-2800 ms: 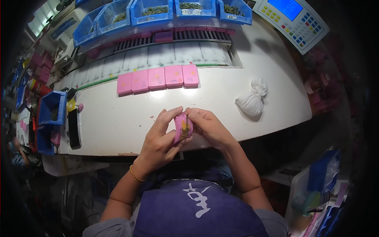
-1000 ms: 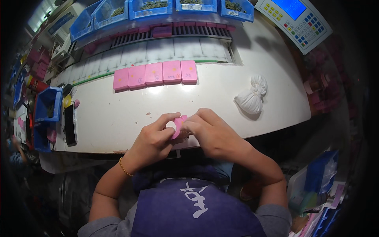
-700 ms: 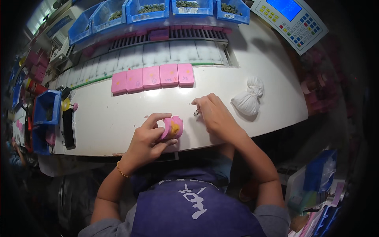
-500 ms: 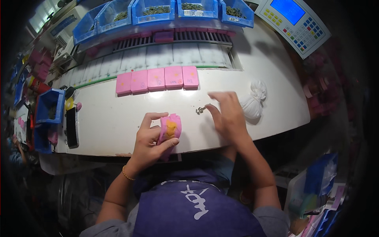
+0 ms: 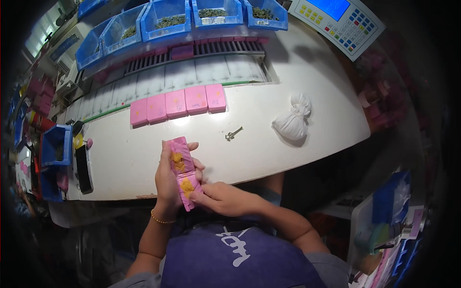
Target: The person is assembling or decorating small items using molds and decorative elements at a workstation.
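Note:
My left hand (image 5: 168, 180) is wrapped around a pink block that looks like a rubber mould (image 5: 183, 165), folded open in the middle, with a yellow patch on each half. The mould stands over the table's front edge. With its thumb near the lower yellow patch, my right hand (image 5: 225, 198) grips the mould's near end. What the fingers do behind the mould is hidden. Beyond it, a small metal piece (image 5: 233, 134), too small to name, lies on the white table (image 5: 259, 158). A tied white cloth pouch (image 5: 292, 122) rests farther right.
Several pink blocks (image 5: 175, 105) stand in a row behind my hands. Blue bins (image 5: 166, 21) with small greenish pieces line the back, above a slatted rack (image 5: 230, 49). A keypad device (image 5: 338, 24) sits at back right; a black phone-like slab (image 5: 84, 169) lies left.
My right hand has left the spot beside the metal piece and come down to grip the mould. The mould, a compact bundle before, now lies opened out. The view has shifted slightly.

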### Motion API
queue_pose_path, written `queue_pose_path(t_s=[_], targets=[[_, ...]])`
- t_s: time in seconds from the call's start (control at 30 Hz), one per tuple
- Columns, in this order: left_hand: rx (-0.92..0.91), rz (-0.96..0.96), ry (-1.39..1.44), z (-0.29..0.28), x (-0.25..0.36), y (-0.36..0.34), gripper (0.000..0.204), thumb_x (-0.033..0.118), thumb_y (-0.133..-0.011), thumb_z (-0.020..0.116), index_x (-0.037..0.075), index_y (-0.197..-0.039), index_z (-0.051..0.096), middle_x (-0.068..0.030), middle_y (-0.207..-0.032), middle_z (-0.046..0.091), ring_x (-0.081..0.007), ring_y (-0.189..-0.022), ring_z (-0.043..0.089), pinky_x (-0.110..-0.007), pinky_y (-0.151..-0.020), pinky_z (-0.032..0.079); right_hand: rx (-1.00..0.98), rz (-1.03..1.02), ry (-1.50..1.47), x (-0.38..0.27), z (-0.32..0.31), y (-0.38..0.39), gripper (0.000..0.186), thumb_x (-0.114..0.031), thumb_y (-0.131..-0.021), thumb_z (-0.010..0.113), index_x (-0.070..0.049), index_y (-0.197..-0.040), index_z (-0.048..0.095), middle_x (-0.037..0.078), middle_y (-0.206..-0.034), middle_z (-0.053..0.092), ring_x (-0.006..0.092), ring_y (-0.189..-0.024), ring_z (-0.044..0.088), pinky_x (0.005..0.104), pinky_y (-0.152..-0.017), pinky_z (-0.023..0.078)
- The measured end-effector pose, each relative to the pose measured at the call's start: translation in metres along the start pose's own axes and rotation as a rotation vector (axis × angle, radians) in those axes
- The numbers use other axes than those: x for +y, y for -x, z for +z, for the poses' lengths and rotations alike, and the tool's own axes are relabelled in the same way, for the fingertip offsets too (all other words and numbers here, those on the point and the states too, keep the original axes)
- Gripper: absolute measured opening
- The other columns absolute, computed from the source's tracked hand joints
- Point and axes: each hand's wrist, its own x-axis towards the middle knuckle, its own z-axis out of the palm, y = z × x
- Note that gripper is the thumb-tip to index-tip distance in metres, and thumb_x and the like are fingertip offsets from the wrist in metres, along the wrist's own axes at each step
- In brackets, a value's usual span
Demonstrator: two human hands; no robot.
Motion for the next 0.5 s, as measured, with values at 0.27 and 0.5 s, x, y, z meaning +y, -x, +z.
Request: queue_pose_path(t_s=[0.27,0.5], targets=[[0.125,0.134,-0.155,-0.002,0.005,-0.001,0.062,0.048,-0.105,0.025,-0.004,-0.121,0.055,-0.0159,-0.077,0.065,-0.0170,-0.051,0.058,-0.030,-0.049,0.052,1.147,0.014,0.925,0.057,-0.176,0.081,0.038,0.002,-0.079,0.053,-0.002,-0.115,0.064,0.021,-0.134,0.055,0.0372,-0.124,0.050,0.0439,-0.105,0.041],[0.204,0.176,-0.185,-0.004,-0.003,-0.010,0.057,0.044,-0.103,0.026,-0.003,-0.120,0.055,-0.0180,-0.082,0.066,-0.0197,-0.049,0.059,-0.031,-0.047,0.053,1.248,0.165,0.753,0.082,-0.175,0.079,0.048,-0.011,-0.077,0.064,-0.008,-0.125,0.063,0.021,-0.144,0.048,0.0413,-0.130,0.045,0.0466,-0.111,0.035]])
